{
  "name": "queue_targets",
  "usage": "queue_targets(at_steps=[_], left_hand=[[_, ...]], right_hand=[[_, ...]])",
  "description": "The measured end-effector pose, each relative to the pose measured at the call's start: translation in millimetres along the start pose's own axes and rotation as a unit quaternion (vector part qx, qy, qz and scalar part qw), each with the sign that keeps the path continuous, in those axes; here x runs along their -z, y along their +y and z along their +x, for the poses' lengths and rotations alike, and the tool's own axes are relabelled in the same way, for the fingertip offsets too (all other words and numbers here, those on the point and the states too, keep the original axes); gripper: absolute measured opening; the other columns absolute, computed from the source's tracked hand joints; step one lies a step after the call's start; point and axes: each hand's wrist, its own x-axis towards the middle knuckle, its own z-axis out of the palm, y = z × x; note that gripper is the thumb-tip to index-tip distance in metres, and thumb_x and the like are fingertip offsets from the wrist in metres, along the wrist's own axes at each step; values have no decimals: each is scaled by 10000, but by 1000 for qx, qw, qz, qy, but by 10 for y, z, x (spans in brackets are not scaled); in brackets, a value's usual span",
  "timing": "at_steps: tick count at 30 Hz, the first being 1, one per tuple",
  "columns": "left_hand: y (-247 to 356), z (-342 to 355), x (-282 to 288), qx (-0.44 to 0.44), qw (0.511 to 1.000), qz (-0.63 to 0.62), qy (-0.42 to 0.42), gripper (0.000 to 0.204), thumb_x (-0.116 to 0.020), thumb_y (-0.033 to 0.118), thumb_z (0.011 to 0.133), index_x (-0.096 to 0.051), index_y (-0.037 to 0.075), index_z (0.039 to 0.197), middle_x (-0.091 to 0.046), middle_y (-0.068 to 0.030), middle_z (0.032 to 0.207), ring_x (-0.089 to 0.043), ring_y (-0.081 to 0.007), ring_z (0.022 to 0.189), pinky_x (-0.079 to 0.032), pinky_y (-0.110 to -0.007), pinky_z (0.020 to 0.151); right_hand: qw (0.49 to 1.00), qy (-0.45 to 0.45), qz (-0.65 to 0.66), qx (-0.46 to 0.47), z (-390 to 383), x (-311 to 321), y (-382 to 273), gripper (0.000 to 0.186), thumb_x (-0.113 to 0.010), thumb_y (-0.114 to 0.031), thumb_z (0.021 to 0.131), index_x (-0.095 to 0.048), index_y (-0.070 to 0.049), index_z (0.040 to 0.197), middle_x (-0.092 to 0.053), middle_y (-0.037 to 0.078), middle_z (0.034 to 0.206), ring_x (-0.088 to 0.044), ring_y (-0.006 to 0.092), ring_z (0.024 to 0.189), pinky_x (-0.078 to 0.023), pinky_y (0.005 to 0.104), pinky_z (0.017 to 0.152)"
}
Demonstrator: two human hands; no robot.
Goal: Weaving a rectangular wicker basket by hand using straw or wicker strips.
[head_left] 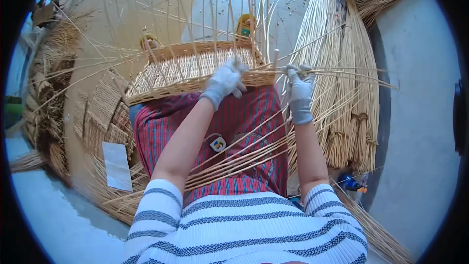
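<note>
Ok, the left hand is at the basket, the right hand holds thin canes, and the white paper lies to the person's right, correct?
Not quite: the head view shows the white paper to the person's left. The left hand is at the basket and the right hand holds thin canes.

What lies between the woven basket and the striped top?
In the head view: red striped cloth bearing a small white item, with loose canes and the left forearm crossing over it.

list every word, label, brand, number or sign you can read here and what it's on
None can be read.
White item on the lap: coloured marks, too small to read.
White sheet: no text can be made out.
Basket: no lettering seen.
</note>
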Motion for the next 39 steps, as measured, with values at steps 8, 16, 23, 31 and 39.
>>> queue_targets(at_steps=[8,16,23,31,39], left_hand=[[-23,277,-433,121,992,-6,41,410,-589,438,976,-722,65,875,-624,-49,621,-576,-155,512,-471,-339,519],[129,223,-254,133,991,-19,-19,386,-749,233,873,-628,69,1200,-671,-76,714,-622,-166,532,-499,-338,441],[351,227,-409,184,972,-100,109,457,-838,481,784,-585,103,828,-535,-5,534,-473,-112,365,-367,-265,332],[181,-593,18,-36,997,-52,34,524,-663,290,972,-443,59,1388,-645,-161,1186,-671,-190,751,-575,-338,658],[-411,-2286,1699,-185,868,429,166,147,-604,149,875,-702,111,978,-713,-120,904,-689,-305,841,-549,-397,786]], right_hand=[[749,-201,-416,475,1052,-1409,-297,575,-590,-23,932,-410,-60,1477,-621,143,1256,-632,182,1067,-538,290,851],[929,-62,-238,276,472,236,148,136,-456,-197,1075,-492,-92,1155,-663,59,756,-676,175,659,-488,222,566],[975,-145,-95,141,0,-119,-283,155,-507,-152,1051,-506,-65,1179,-634,60,751,-669,187,711,-573,321,736],[678,-448,-466,349,-992,-132,-229,205,-740,-237,799,-701,-156,983,-692,64,896,-670,281,936,-471,447,975],[609,-1,-634,476,-657,235,-677,109,-712,-177,902,-692,-73,926,-666,73,869,-625,263,835,-495,374,791]])
